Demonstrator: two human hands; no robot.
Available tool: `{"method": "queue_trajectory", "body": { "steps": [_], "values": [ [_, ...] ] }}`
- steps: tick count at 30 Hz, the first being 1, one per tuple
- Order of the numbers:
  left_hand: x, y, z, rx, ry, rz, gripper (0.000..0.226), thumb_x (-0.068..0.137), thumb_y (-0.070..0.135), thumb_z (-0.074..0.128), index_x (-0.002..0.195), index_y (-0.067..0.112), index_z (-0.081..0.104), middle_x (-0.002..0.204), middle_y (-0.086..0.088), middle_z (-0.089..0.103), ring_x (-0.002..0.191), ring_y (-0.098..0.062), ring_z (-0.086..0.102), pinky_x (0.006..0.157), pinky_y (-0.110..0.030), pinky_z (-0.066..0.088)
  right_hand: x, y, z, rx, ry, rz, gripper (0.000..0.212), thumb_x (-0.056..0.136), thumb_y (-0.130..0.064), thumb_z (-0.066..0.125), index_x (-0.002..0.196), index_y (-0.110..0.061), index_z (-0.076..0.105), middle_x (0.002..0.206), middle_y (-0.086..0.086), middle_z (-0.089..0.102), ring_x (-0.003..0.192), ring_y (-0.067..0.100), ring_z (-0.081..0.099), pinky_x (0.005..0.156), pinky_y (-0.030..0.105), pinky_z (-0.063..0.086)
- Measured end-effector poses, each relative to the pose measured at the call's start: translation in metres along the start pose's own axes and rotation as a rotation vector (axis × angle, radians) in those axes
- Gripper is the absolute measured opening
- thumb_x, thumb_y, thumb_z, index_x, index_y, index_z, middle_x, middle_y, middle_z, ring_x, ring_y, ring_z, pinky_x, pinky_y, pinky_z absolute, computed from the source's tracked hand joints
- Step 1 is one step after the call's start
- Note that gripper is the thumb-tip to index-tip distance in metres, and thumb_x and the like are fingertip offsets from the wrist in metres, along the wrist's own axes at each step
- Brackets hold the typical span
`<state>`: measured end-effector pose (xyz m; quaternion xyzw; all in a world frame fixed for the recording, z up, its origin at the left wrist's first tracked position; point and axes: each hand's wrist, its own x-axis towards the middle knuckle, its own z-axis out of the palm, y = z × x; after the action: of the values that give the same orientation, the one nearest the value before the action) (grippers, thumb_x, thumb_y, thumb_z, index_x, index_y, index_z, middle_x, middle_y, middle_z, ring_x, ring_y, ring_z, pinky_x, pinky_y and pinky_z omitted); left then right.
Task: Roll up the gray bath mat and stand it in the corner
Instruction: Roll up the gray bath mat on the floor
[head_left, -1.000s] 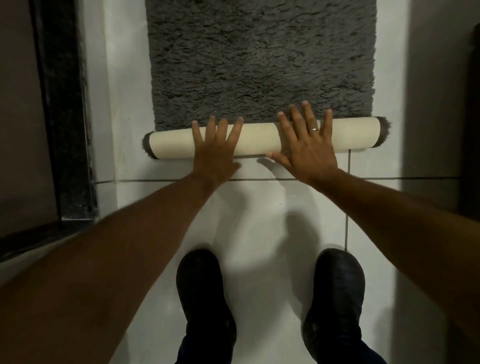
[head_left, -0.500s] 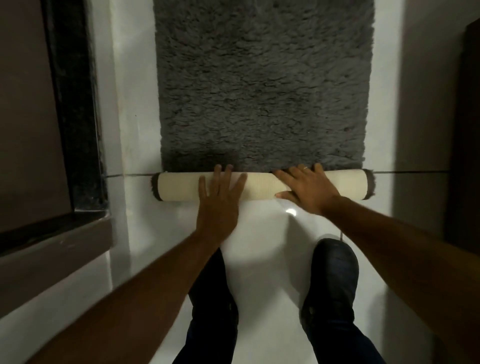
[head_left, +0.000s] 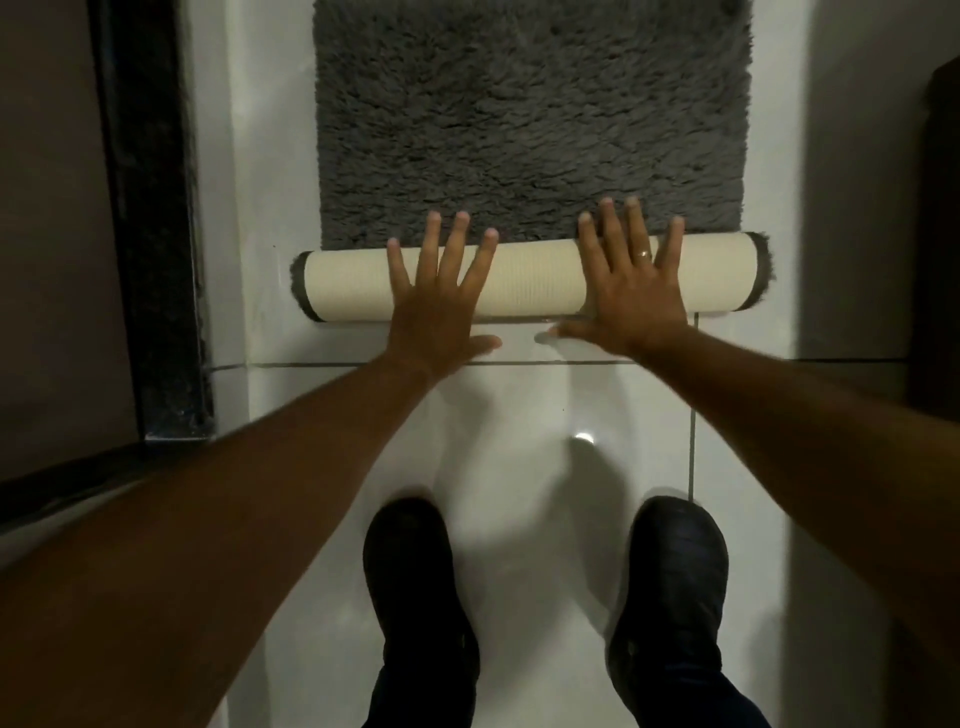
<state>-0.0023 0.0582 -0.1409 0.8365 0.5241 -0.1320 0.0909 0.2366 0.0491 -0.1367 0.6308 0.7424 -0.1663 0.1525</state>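
Note:
The gray shaggy bath mat (head_left: 530, 119) lies flat on the white tiled floor, stretching away from me. Its near end is rolled into a cream-backed roll (head_left: 530, 283) lying crosswise, with gray pile showing at both ends. My left hand (head_left: 441, 301) rests flat on the roll's left half, fingers spread. My right hand (head_left: 631, 291), with a ring, lies flat on the right half, fingertips reaching onto the gray pile. Neither hand grips the roll.
A dark stone door threshold (head_left: 150, 234) runs along the left of the floor. A wall (head_left: 857, 182) and a dark door edge stand on the right. My two black shoes (head_left: 410, 582) (head_left: 670, 587) stand on the glossy white tiles behind the roll.
Both hands have flattened with fingers spread over the roll; half a second ago the right hand was curled on it. The roll looks thicker. The camera has tilted down, so my shoes show fully.

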Motion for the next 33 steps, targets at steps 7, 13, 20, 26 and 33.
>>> {"method": "queue_trajectory", "body": {
  "steps": [7,13,20,26,33],
  "values": [
    [0.016,-0.011,-0.003,0.048,0.006,-0.062,0.093,0.067,0.047,0.081,0.146,0.018,0.039,0.128,-0.018,0.055,0.118,-0.037,0.048,0.105,-0.066,0.029,0.013,0.006,-0.018,-0.053,-0.012,-0.051,0.089,0.07,-0.069,0.07,0.133,-0.013,0.042,0.137,0.019,0.052,0.127,0.04,0.045,0.107,0.064,0.03],
    [-0.055,0.012,0.003,-0.026,-0.342,0.032,0.08,0.084,0.06,0.059,0.149,0.024,0.029,0.144,-0.012,0.043,0.128,-0.033,0.039,0.106,-0.057,0.029,-0.061,0.003,0.016,0.054,-0.23,-0.113,0.084,0.074,-0.076,0.059,0.135,-0.02,0.043,0.139,0.011,0.053,0.127,0.032,0.047,0.109,0.057,0.031],
    [-0.04,0.009,-0.008,-0.151,-0.605,0.089,0.094,0.081,0.063,0.063,0.153,0.029,0.015,0.151,-0.011,0.033,0.136,-0.032,0.027,0.112,-0.057,0.02,-0.136,-0.02,0.052,0.093,-0.058,-0.014,0.106,0.084,-0.083,0.029,0.157,-0.009,0.013,0.165,0.017,0.009,0.152,0.035,-0.001,0.116,0.068,0.001],
    [-0.076,0.002,-0.004,-0.198,0.132,0.077,0.069,0.086,0.05,0.063,0.141,0.011,0.045,0.142,-0.022,0.047,0.134,-0.04,0.039,0.109,-0.061,0.026,-0.043,0.004,0.015,0.008,0.012,0.0,0.112,0.079,-0.09,0.013,0.157,-0.01,0.004,0.166,0.016,0.0,0.152,0.035,-0.007,0.114,0.071,0.002],
    [-0.003,-0.003,-0.008,0.095,-0.133,-0.052,0.108,0.065,0.064,0.075,0.151,0.017,0.028,0.138,-0.02,0.048,0.125,-0.041,0.044,0.106,-0.066,0.027,-0.034,-0.004,0.005,0.01,0.068,-0.079,0.112,0.079,-0.087,0.033,0.156,-0.009,0.015,0.163,0.019,0.017,0.151,0.039,0.007,0.114,0.071,0.005]
  ]
}}
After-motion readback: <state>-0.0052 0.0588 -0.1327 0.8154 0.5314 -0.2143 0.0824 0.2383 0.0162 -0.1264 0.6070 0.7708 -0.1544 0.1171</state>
